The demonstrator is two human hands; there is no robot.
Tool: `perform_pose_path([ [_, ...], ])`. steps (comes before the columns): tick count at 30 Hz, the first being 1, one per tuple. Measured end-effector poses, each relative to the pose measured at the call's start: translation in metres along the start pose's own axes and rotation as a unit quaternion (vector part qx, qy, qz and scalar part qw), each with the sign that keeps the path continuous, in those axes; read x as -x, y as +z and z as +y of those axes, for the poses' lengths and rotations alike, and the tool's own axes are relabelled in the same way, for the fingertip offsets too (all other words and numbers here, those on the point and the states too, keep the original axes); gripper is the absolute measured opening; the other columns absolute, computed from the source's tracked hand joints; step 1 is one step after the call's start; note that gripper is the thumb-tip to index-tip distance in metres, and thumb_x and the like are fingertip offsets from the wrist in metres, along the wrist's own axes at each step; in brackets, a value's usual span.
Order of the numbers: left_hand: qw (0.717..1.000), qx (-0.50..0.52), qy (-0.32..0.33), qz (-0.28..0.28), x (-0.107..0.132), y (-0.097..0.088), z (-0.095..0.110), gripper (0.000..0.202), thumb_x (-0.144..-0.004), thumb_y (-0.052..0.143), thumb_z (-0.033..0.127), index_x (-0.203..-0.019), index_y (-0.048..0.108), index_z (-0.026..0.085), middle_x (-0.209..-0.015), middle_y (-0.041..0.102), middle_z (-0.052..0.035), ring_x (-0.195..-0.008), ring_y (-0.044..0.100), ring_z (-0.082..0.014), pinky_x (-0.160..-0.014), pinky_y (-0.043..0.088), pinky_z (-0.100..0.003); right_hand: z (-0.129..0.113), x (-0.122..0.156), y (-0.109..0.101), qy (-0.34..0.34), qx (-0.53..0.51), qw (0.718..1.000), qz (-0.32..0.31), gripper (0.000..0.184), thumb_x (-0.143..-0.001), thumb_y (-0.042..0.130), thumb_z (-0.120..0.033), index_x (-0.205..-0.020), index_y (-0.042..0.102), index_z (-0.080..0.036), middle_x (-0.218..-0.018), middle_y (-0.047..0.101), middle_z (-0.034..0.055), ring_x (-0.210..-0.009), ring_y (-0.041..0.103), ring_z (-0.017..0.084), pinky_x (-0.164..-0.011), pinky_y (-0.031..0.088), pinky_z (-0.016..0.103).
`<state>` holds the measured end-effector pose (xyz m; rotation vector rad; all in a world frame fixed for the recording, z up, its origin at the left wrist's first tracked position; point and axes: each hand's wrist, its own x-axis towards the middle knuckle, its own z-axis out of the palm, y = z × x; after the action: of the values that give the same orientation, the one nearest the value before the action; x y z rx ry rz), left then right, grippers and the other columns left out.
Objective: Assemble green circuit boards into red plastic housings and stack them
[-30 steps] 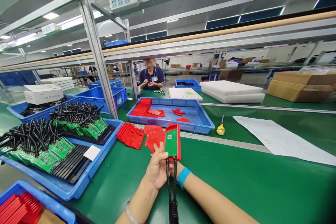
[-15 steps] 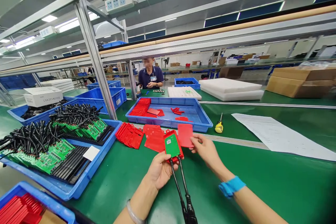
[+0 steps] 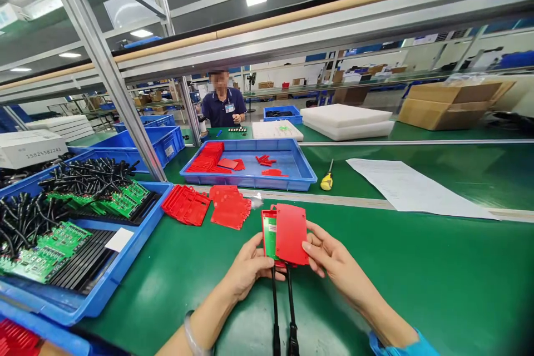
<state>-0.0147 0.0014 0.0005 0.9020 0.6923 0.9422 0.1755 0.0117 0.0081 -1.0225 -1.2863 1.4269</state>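
Note:
My left hand (image 3: 250,267) is closed around a red plastic case (image 3: 264,222) with a green circuit board (image 3: 270,242) seated in it. Two black cables (image 3: 274,303) run from the case's near end down toward me. Between the thumb and fingers of my right hand (image 3: 331,253) is a flat red cover (image 3: 292,233). The cover overlaps the right part of the case and hides much of the board; whether the two touch all along I cannot tell. Beyond my hands lie a stack of red covers (image 3: 230,206) and several red case shells (image 3: 186,204).
A blue tray (image 3: 250,181) with red parts stands beyond the stacks. To its right are a yellow screwdriver (image 3: 327,179) and paper sheets (image 3: 409,186). On the left, a blue bin (image 3: 100,289) holds boards with black cables (image 3: 87,175). A co-worker (image 3: 223,103) is across the bench.
My right hand has brought the red cover left and over the case, where before it was held beside it. The view has shifted right and down.

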Motion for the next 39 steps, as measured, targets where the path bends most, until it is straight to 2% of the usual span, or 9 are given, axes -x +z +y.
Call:
perform_pose_path([
  [5, 0.999, 0.006, 0.017, -0.040, 0.001, -0.001, -0.003, 0.071, -0.063, 0.073, 0.011, -0.128, 0.046, 0.016, -0.096, 0.067, -0.0117, -0.086, 0.065, -0.0233, -0.078, 0.051, -0.036, 0.001, 0.003, 0.005, 0.005, 0.044, 0.999, -0.013, 0.076, -0.076, 0.064, -0.050, -0.139, 0.034, -0.020, -0.068, 0.047, -0.0023, -0.050, 0.041, 0.010, -0.039, 0.030, 0.020],
  [13, 0.999, -0.008, 0.015, -0.042, 0.002, -0.001, -0.007, 0.078, -0.062, 0.079, 0.016, -0.131, 0.042, 0.015, -0.103, 0.066, -0.0159, -0.095, 0.064, -0.0273, -0.084, 0.049, -0.039, 0.006, 0.005, 0.006, -0.028, 0.096, 0.995, 0.008, 0.062, -0.081, 0.058, -0.044, -0.135, 0.039, -0.020, -0.080, 0.050, 0.0004, -0.049, 0.047, 0.010, -0.039, 0.037, 0.021],
  [21, 0.997, -0.058, 0.046, -0.037, 0.000, 0.002, -0.007, 0.068, -0.073, 0.074, 0.030, -0.131, 0.042, 0.014, -0.103, 0.065, -0.0166, -0.092, 0.064, -0.0254, -0.076, 0.051, -0.033, 0.010, 0.004, 0.010, -0.046, 0.104, 0.993, 0.032, 0.057, -0.080, 0.059, -0.042, -0.131, 0.043, -0.022, -0.083, 0.050, 0.0005, -0.045, 0.047, 0.009, -0.037, 0.040, 0.021],
  [28, 0.995, -0.062, 0.057, -0.052, 0.001, 0.002, -0.008, 0.066, -0.077, 0.069, 0.036, -0.133, 0.039, 0.016, -0.110, 0.063, -0.0162, -0.098, 0.062, -0.0270, -0.077, 0.051, -0.035, 0.019, 0.001, 0.008, -0.044, 0.060, 0.996, 0.042, 0.056, -0.084, 0.056, -0.050, -0.131, 0.037, -0.025, -0.083, 0.045, -0.0018, -0.046, 0.044, 0.008, -0.037, 0.038, 0.020],
  [31, 0.994, -0.063, 0.059, -0.073, 0.001, 0.002, -0.008, 0.065, -0.079, 0.068, 0.034, -0.134, 0.038, 0.018, -0.110, 0.063, -0.0155, -0.100, 0.061, -0.0267, -0.078, 0.051, -0.035, 0.014, -0.001, 0.006, -0.050, 0.069, 0.996, 0.026, 0.048, -0.089, 0.048, -0.051, -0.125, 0.047, -0.021, -0.088, 0.054, 0.0020, -0.055, 0.047, 0.010, -0.049, 0.043, 0.023],
  [34, 0.992, -0.067, 0.064, -0.081, 0.001, 0.003, -0.009, 0.064, -0.079, 0.067, 0.033, -0.134, 0.039, 0.017, -0.109, 0.063, -0.0155, -0.099, 0.062, -0.0261, -0.077, 0.051, -0.034, 0.007, -0.001, 0.007, -0.053, 0.052, 0.997, -0.010, 0.042, -0.091, 0.046, -0.049, -0.121, 0.054, -0.020, -0.103, 0.061, 0.0068, -0.079, 0.057, 0.018, -0.072, 0.049, 0.029],
  [36, 0.993, -0.067, 0.064, -0.076, 0.001, 0.004, -0.009, 0.065, -0.078, 0.068, 0.032, -0.134, 0.039, 0.016, -0.108, 0.064, -0.0156, -0.097, 0.062, -0.0253, -0.076, 0.051, -0.032, 0.004, -0.001, 0.008, -0.052, 0.024, 0.998, -0.030, 0.042, -0.090, 0.048, -0.048, -0.120, 0.057, -0.021, -0.110, 0.062, 0.0081, -0.094, 0.057, 0.023, -0.085, 0.048, 0.035],
  [39, 0.993, -0.069, 0.061, -0.068, 0.001, 0.004, -0.010, 0.068, -0.077, 0.070, 0.032, -0.136, 0.038, 0.016, -0.105, 0.065, -0.0154, -0.094, 0.063, -0.0244, -0.076, 0.051, -0.032, 0.004, -0.001, 0.007, -0.061, 0.014, 0.997, -0.037, 0.042, -0.089, 0.051, -0.047, -0.120, 0.058, -0.020, -0.112, 0.063, 0.0086, -0.104, 0.055, 0.026, -0.094, 0.043, 0.040],
])
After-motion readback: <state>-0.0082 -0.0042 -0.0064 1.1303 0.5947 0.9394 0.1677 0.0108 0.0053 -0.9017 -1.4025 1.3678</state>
